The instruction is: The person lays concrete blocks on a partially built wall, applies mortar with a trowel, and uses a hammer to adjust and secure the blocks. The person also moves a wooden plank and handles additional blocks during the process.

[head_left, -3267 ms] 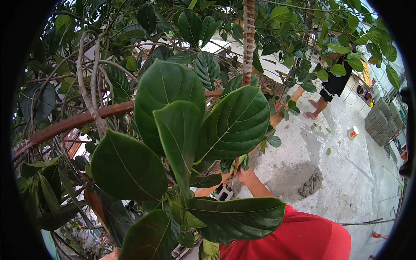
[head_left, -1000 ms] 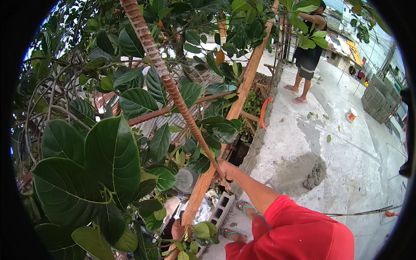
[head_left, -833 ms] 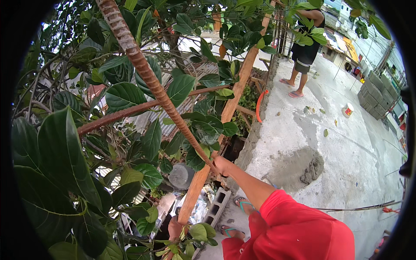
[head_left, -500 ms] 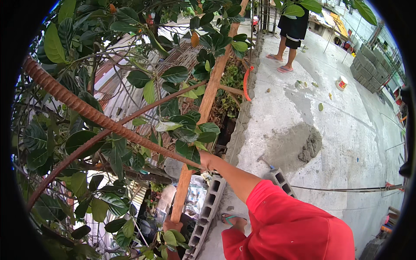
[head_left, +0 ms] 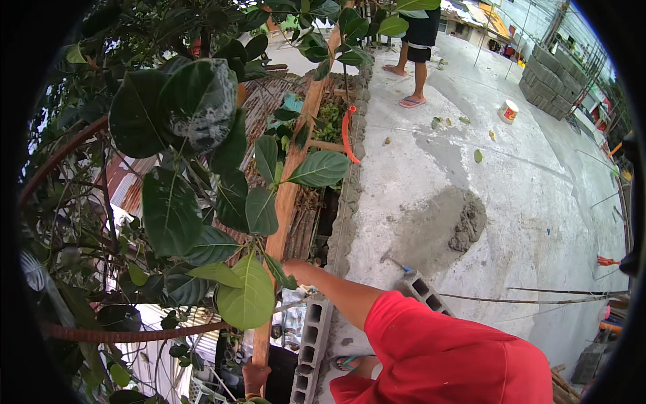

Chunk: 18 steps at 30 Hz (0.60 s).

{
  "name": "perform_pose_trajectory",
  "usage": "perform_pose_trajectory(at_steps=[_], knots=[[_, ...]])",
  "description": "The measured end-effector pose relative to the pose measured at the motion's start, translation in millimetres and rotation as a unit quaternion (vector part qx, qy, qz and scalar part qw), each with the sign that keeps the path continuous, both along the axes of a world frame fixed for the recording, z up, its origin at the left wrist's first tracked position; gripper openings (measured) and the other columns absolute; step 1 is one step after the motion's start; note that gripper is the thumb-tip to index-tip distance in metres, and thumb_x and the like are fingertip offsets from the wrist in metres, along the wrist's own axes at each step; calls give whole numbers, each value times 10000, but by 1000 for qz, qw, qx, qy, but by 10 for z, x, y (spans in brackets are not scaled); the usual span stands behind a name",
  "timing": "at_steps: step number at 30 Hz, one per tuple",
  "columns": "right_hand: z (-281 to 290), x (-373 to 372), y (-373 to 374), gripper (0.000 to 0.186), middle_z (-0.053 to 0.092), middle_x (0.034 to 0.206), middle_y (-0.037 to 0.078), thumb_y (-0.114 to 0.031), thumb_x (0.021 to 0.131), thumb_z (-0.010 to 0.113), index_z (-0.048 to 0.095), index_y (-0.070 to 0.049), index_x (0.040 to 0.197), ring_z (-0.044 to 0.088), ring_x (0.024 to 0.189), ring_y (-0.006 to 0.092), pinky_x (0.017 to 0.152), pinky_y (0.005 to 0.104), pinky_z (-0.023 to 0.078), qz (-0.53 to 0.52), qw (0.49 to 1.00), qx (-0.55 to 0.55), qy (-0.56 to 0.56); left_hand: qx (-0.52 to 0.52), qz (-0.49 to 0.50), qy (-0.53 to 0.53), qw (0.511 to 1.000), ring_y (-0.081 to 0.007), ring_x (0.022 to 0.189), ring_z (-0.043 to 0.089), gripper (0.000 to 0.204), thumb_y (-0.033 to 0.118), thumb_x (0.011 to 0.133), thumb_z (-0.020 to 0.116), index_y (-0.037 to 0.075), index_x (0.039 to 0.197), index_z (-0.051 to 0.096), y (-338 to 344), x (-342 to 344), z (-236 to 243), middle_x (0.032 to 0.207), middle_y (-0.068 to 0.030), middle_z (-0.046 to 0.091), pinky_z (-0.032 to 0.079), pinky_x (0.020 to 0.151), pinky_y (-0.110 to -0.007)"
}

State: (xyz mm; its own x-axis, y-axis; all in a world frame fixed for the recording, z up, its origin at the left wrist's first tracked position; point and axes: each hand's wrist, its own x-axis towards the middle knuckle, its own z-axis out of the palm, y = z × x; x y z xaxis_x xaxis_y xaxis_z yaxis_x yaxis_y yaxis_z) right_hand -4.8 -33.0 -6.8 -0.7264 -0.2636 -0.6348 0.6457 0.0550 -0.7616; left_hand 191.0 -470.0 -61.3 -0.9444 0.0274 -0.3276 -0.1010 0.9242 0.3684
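Observation:
A long wooden plank (head_left: 296,176) stretches along the slab's left edge, from the top of the view down to my hands. My right hand (head_left: 296,271) is closed on its right side, with the fingertips hidden. Lower down, my left hand (head_left: 256,374) wraps round the plank near its bottom end. Large green leaves (head_left: 246,289) hang in front of the plank's middle and left side. Right of the plank, a row of grey hollow blocks (head_left: 308,355) lines the edge beside my sandalled foot (head_left: 354,363). Below it lie corrugated roof sheets (head_left: 259,111).
A rusty steel bar (head_left: 158,334) juts through the branches. On the concrete slab (head_left: 397,182) are a wet mortar heap (head_left: 469,225), a hammer (head_left: 397,262), a loose hollow block (head_left: 425,293) and a bucket (head_left: 508,111). An orange pipe (head_left: 346,135) rises at the edge; another person (head_left: 418,57) stands beyond.
The view has shifted, and the steel bar that crossed the front now shows lower. Leaves have swung closer across the plank. Both hands remain on the plank.

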Motion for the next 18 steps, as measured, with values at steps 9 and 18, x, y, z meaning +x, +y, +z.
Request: perform_pose_trajectory(at_steps=[9, 18], knots=[[-1334, 413, 530, 777, 617, 1375, 295, -672, 1042, 408, 607, 3, 1372, 568, 1309, 469, 1083, 504, 469, -60, 979, 119, 151, 56, 9, -46, 997, -230, 711, 738, 364, 173, 691, 796, -67, 953, 715, -61, -219, -717, 786, -136, 742, 579, 621, -401], [-3455, 2655, 1859, 424, 712, 1163, 185, -392, 1004, 532, 732, -31, 1101, 697, 1114, 334, 930, 454, 563, 25, 931, 364, 19, 105, 76, -147, 981, -192, 736, 731, 334, 127, 671, 798, -56, 942, 728, 34, -447, -1726, 822, -109, 748, 576, 646, -375]])
